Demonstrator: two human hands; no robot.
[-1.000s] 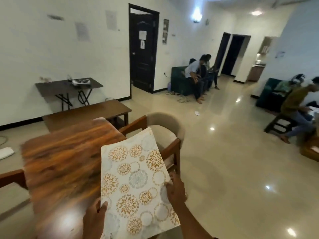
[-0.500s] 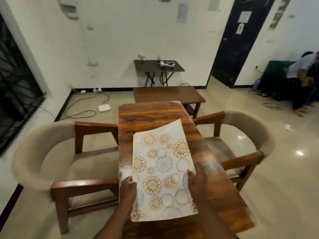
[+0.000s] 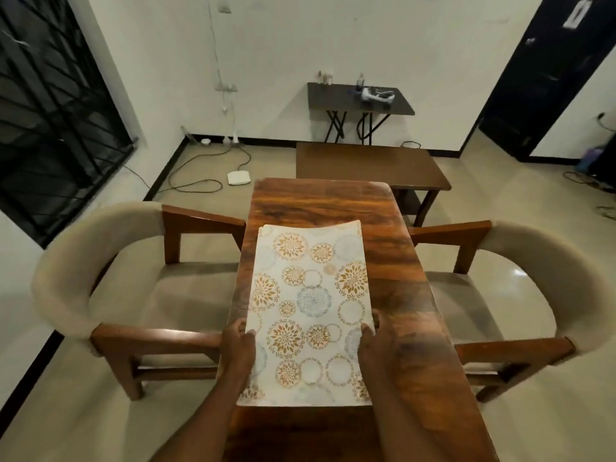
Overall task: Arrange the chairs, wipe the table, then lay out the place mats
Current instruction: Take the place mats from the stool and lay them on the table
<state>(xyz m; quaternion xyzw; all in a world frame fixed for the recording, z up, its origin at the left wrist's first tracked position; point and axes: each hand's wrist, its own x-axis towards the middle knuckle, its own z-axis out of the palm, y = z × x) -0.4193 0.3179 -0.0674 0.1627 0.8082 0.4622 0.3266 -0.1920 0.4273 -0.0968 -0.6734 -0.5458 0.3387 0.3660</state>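
Both my hands hold a stack of white place mats (image 3: 310,305) with orange and blue flower circles over the narrow wooden table (image 3: 410,315). My left hand (image 3: 238,345) grips the stack's left edge. My right hand (image 3: 375,341) grips its right edge. At the far end a second mat's edge peeks out from under the top one. Whether the stack rests on the tabletop I cannot tell. A beige armchair with wooden arms (image 3: 110,295) stands at the table's left side and a matching one (image 3: 520,288) at its right side, both facing the table.
A low brown bench table (image 3: 366,165) stands beyond the table's far end. Behind it a dark folding table (image 3: 356,98) with small items is against the white wall. A white box with cables (image 3: 238,177) lies on the floor. Barred window left, dark door right.
My view swung left from the room to face down the table's length. The mats, held in both hands, came from the table's right corner to its middle, squared with the table.
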